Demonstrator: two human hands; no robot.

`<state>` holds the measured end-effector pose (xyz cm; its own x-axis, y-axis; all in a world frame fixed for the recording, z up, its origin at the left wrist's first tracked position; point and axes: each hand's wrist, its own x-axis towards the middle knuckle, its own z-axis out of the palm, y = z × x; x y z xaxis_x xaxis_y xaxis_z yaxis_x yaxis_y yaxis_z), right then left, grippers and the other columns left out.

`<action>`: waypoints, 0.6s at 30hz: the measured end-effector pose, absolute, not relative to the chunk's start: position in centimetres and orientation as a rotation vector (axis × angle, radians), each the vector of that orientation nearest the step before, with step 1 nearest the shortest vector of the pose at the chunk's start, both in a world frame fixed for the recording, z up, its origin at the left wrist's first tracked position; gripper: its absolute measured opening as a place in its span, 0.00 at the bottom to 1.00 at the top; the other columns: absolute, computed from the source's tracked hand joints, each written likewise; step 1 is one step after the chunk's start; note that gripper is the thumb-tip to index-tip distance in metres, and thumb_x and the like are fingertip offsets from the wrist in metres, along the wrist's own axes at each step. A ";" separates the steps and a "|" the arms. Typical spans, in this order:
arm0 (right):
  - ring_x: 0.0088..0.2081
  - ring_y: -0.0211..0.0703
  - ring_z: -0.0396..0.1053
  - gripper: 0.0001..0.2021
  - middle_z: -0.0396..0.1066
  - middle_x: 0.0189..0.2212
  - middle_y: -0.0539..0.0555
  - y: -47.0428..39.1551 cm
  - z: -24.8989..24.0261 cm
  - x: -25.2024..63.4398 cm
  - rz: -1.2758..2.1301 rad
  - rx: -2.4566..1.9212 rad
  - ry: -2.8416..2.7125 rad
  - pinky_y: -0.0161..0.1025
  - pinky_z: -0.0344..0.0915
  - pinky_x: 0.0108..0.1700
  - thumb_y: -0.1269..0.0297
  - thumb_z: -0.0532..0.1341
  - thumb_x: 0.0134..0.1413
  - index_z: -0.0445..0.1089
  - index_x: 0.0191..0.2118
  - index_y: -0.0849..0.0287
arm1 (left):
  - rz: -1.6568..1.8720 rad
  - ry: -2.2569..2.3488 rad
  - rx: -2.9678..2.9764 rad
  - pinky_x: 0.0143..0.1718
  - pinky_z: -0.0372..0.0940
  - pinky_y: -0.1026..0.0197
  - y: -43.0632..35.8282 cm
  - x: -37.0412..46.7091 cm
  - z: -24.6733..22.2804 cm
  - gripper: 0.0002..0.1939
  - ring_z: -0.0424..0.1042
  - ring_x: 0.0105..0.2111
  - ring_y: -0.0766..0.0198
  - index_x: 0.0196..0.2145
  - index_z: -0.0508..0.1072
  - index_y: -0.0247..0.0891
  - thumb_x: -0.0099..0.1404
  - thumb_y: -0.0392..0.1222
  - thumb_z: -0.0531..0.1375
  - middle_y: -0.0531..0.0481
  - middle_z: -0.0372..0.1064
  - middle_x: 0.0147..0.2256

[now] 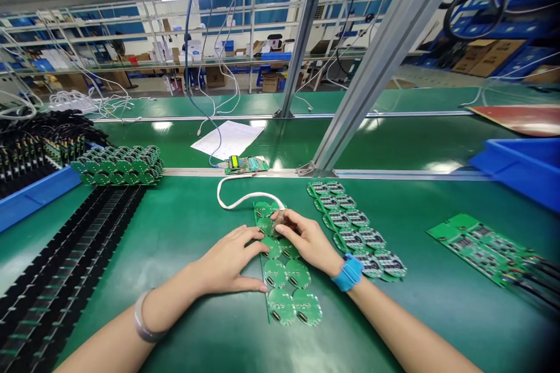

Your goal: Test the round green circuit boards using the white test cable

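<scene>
A green circuit board panel (276,275) of joined round boards lies flat on the green table in front of me. My left hand (231,259) rests at its left side, fingers stretched out and thumb apart, fingertips touching the panel's edge. My right hand (306,239), wearing a blue wristband, is closed around a brownish connector (276,220) over the panel's upper part. A white sleeved cable (245,197) leads from this connector to a small circuit board with a lit yellow-green display (235,162). My fingers hide the connector's tip, so whether it touches the panel cannot be seen.
Another round-board panel (350,218) lies right of my right hand. Farther right are a wired green board (481,247) and a blue bin (520,172). Stacked panels (120,166) stand on black racks (74,250) at left. A metal post (371,70) rises behind the table's middle.
</scene>
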<state>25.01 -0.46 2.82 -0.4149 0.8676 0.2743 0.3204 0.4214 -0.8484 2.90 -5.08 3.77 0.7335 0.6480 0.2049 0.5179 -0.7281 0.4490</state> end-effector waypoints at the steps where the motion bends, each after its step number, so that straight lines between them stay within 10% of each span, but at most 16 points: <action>1: 0.33 0.42 0.68 0.09 0.73 0.34 0.53 -0.5 2.8 25.0 0.932 -1.006 -1.944 0.37 0.66 0.37 0.58 0.55 0.60 0.67 0.35 0.58 | 0.493 0.902 2.574 0.62 0.50 0.44 -5.1 2.9 3.8 0.31 0.57 0.59 0.47 0.53 0.64 0.39 0.61 0.60 0.63 0.38 0.60 0.55; 18: 0.35 0.45 0.70 0.08 0.74 0.35 0.54 -0.8 3.0 25.1 0.798 -0.972 -2.098 0.39 0.67 0.39 0.61 0.54 0.63 0.68 0.38 0.56 | 0.494 0.888 2.546 0.59 0.54 0.46 -5.0 3.1 4.0 0.29 0.59 0.56 0.47 0.53 0.65 0.39 0.62 0.62 0.61 0.39 0.60 0.54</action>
